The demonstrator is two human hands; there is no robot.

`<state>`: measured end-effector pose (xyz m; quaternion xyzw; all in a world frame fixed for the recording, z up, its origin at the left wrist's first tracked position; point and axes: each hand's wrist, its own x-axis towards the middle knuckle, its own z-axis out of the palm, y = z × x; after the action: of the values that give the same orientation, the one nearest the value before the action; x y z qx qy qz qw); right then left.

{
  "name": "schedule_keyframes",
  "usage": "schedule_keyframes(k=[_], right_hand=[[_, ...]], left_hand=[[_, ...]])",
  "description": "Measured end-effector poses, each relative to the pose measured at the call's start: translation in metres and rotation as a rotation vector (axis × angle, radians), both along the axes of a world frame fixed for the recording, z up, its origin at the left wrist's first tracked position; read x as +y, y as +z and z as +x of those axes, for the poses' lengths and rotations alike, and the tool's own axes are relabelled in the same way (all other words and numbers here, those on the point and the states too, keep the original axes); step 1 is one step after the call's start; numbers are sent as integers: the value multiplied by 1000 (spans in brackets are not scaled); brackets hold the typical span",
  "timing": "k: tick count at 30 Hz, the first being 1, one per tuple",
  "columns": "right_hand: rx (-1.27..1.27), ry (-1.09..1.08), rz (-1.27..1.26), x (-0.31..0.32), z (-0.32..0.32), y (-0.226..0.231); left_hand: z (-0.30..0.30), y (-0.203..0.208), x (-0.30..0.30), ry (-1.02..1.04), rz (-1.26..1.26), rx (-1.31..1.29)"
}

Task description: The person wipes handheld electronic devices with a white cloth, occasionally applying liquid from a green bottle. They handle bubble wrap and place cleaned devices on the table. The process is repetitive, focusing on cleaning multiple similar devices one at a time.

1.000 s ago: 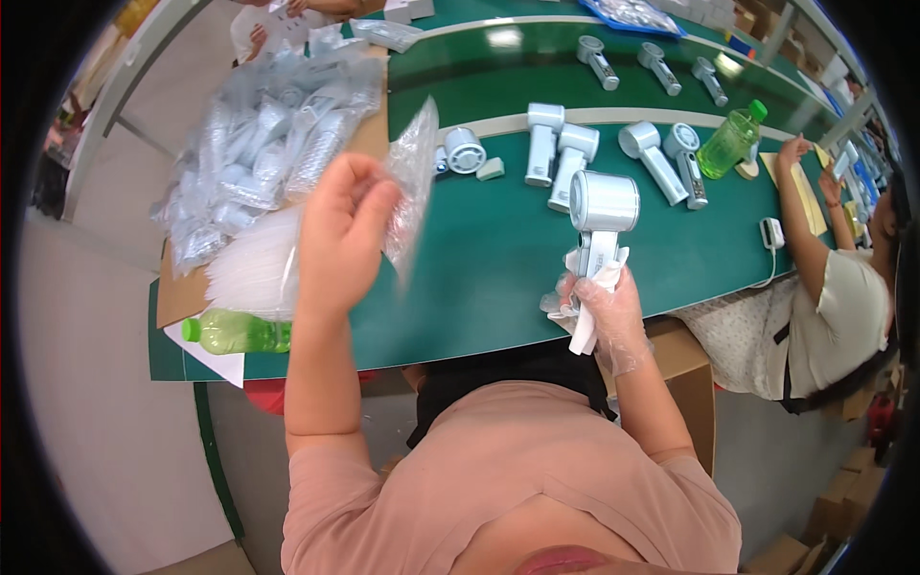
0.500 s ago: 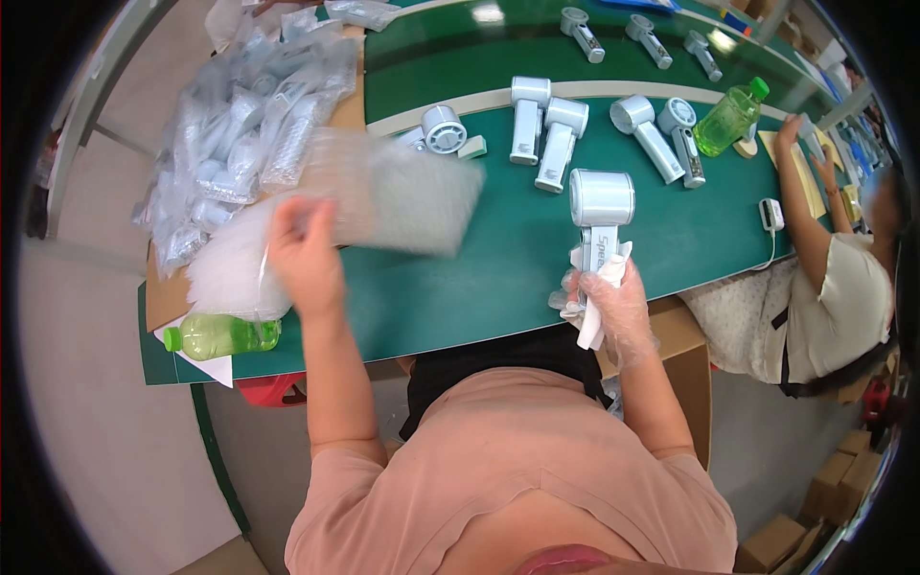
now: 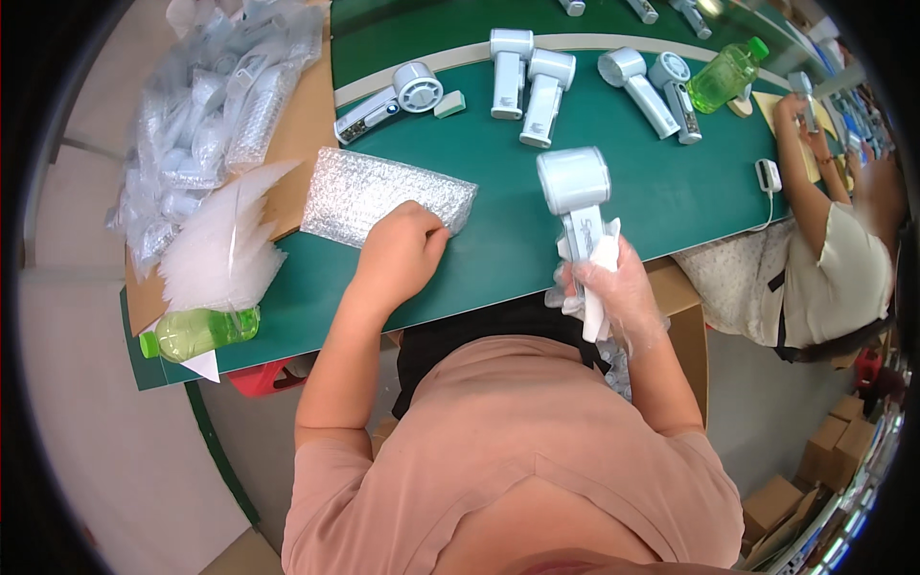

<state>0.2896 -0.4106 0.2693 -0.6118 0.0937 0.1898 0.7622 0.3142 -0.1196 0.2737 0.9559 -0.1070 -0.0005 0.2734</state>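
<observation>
The left hand [image 3: 401, 251] lies knuckles up on the green counter [image 3: 498, 240], its grip closed on the near edge of a flat bubble-wrap bag [image 3: 383, 196] that lies on the counter just in front of it. The right hand [image 3: 613, 292], in a clear thin glove, has its grip clamped round the handle of a white handheld fan [image 3: 575, 196], held upright above the counter's near edge with a white cloth [image 3: 599, 287]; more white fans [image 3: 522, 77] lie farther back, well apart
</observation>
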Motion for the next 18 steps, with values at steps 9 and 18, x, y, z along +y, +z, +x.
schedule_keyframes(k=[9,18], right_hand=[[55,160,20,13,-14,1],[209,436,64,56,-1,30]], left_hand=[[9,2,-8,70,174,22],[7,-3,31,73,-389,317]])
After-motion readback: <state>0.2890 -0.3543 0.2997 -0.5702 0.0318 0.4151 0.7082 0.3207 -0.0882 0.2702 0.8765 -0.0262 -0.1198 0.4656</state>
